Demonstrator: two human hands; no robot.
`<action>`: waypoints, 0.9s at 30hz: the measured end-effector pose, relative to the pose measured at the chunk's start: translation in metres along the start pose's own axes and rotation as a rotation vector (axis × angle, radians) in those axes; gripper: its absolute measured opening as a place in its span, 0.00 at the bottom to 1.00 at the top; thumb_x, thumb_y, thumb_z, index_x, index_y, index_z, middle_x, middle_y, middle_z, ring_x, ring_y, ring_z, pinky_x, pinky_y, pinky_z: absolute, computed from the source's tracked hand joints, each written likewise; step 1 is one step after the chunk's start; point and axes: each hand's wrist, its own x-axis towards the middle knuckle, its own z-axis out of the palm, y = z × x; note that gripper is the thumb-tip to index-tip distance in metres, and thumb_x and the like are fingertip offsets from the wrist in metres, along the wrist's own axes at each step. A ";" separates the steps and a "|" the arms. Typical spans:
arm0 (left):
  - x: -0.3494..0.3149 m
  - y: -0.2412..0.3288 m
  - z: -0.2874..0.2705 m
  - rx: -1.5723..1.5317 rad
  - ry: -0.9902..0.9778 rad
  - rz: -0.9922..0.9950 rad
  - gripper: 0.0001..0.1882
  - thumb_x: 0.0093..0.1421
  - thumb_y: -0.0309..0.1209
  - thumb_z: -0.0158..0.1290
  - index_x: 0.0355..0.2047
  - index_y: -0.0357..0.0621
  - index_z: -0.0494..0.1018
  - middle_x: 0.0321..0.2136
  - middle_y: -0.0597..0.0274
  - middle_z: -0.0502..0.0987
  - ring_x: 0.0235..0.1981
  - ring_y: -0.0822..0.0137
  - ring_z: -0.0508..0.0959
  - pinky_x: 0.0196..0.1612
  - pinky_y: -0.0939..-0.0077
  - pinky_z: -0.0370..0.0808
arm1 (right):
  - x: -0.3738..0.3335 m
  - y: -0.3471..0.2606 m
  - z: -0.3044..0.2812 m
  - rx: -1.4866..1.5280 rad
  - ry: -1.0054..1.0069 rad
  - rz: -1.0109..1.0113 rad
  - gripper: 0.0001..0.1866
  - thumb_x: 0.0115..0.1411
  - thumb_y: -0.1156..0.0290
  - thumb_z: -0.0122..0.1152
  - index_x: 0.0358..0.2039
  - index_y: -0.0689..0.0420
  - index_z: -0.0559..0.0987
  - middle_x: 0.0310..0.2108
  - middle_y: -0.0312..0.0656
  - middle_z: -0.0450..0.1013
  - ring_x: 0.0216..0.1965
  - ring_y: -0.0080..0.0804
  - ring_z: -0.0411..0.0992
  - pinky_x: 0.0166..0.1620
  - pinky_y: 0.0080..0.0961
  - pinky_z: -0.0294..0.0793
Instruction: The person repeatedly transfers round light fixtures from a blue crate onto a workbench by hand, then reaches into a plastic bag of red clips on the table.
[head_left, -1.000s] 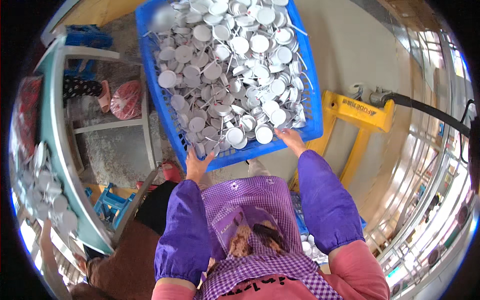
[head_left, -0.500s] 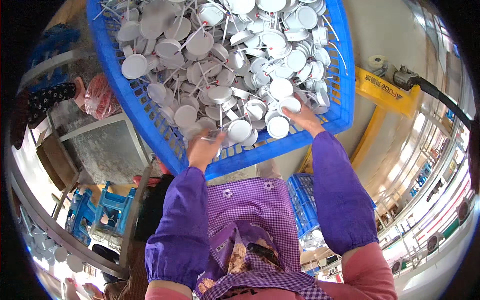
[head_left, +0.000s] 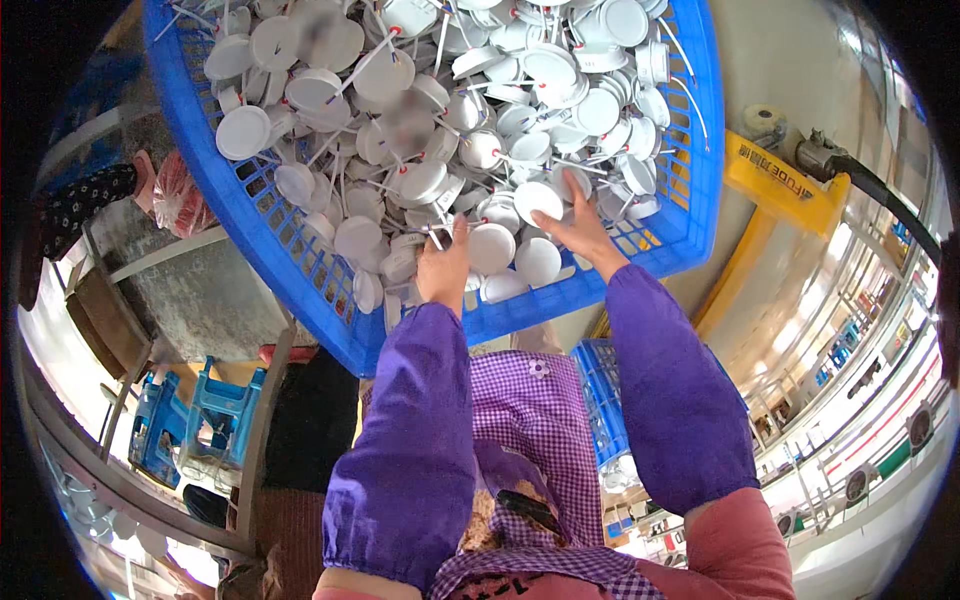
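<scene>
A large blue plastic basket (head_left: pixel 560 305) is heaped with round white lamp discs (head_left: pixel 491 248), many trailing thin white cables with red and blue wire ends. At the near side of the heap, my right hand (head_left: pixel 588 236) grips one white lamp (head_left: pixel 539 203) at its right edge, thumb below and forefinger above. To its left, my left hand (head_left: pixel 445 268) has its fingers curled among the discs near a white cable. What those fingers hold is partly hidden.
A yellow metal bar (head_left: pixel 785 185) and a black hose (head_left: pixel 885 200) lie right of the basket. A smaller blue crate (head_left: pixel 602 410) stands beside my apron. Blue stools (head_left: pixel 222 410) are at left, near a metal-framed table (head_left: pixel 210 300) and another person's arm (head_left: pixel 100 190).
My left hand has moved right, closer to my right hand, which has shifted slightly left with a lamp. The basket appears slightly larger and shifted in view.
</scene>
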 end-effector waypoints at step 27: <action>0.012 -0.038 0.012 -0.115 -0.220 0.193 0.28 0.60 0.44 0.40 0.57 0.46 0.54 0.46 0.46 0.69 0.38 0.53 0.74 0.37 0.64 0.71 | 0.012 -0.003 0.018 0.318 -0.107 0.138 0.49 0.50 0.37 0.50 0.55 0.72 0.58 0.58 0.58 0.53 0.60 0.46 0.51 0.60 0.32 0.51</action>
